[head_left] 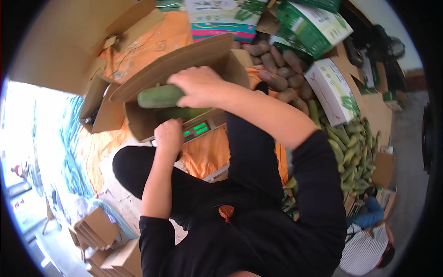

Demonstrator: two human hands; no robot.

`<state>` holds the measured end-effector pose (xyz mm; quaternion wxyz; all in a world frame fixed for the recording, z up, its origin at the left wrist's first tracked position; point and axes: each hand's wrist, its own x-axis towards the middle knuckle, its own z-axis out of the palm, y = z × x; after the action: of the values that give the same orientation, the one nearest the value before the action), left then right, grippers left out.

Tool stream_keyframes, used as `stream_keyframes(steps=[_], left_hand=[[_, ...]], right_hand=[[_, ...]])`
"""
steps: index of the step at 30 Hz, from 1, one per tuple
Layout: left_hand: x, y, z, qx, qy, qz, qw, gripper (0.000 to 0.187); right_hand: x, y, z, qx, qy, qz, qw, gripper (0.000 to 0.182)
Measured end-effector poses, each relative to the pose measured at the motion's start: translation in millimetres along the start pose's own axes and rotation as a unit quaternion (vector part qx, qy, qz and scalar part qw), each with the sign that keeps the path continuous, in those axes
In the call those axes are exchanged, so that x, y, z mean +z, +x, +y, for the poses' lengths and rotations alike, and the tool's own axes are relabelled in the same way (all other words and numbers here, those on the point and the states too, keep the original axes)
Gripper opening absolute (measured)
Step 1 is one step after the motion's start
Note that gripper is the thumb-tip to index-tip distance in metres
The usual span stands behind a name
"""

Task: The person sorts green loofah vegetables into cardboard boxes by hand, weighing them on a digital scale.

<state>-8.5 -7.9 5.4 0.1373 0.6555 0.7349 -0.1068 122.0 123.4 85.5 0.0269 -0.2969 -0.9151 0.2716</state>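
My right hand [199, 85] is closed around one end of a thick green gourd [159, 97], held over an open cardboard box [184, 57]. A second green gourd [184, 113] lies inside the box, partly in shadow. My left hand [169, 134] is closed at the box's near edge, its fingertips partly hidden by the rim. Right beside that hand, a scale [197, 130] with lit green digits shows below the box, which appears to rest on it.
Reddish-brown tubers [274, 76] lie beyond the box. Long green vegetables [353, 152] are heaped on the right, beside a white-and-green carton [332, 90]. Folded cardboard [99, 228] stands lower left. Another person [367, 244] is at lower right.
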Motion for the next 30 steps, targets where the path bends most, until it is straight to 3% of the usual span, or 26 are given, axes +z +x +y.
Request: stream_keyframes(steps=[3,4,7,10,13,17,19,21,24,26,30], left_hand=[[-3.0,-0.4,2.2,-0.005,-0.018,0.008,1.000,0.018],[-4.6,-0.6,3.0,-0.010,-0.019,0.007,1.000,0.018],[-6.8,-1.5,5.0,0.000,-0.022,0.028,0.999,0.017],[-5.8,-3.3,4.0,0.020,-0.023,0.047,0.998,0.018],[-12.5,-3.5,9.0,0.016,-0.020,0.039,0.999,0.020],[-13.1,-3.3,11.2,0.006,-0.030,0.038,0.999,0.021],[-11.9,-2.3,11.1,-0.005,-0.041,0.047,0.998,0.023],[-8.4,-1.4,7.0,-0.001,-0.043,0.046,0.998,0.023],[-16.1,-3.4,13.8,-0.005,-0.050,0.038,0.998,0.022],[-19.6,-4.2,17.3,-0.009,-0.043,0.038,0.998,0.021],[-15.8,-3.0,14.7,0.009,-0.042,0.049,0.998,0.022]], right_hand=[[-1.2,9.2,-7.8,0.001,0.019,0.047,0.999,0.059],[5.6,8.2,-5.3,-0.030,0.043,0.166,0.985,0.045],[0.0,-15.1,14.1,-0.017,0.124,0.183,0.975,0.042],[-6.3,-66.5,42.5,0.021,0.283,0.293,0.913,0.031],[25.3,-125.3,98.4,0.119,0.408,0.372,0.825,0.026],[105.3,-209.0,161.3,0.309,0.337,0.427,0.780,0.020],[174.4,-248.4,189.7,0.371,0.313,0.410,0.772,0.018],[223.1,-281.7,187.8,0.403,0.251,0.367,0.800,0.016],[261.0,-311.3,166.8,0.446,0.287,0.293,0.795,0.016],[292.7,-323.8,167.0,0.523,0.254,0.103,0.807,0.019],[298.4,-335.7,154.4,0.527,0.279,0.076,0.799,0.028]])
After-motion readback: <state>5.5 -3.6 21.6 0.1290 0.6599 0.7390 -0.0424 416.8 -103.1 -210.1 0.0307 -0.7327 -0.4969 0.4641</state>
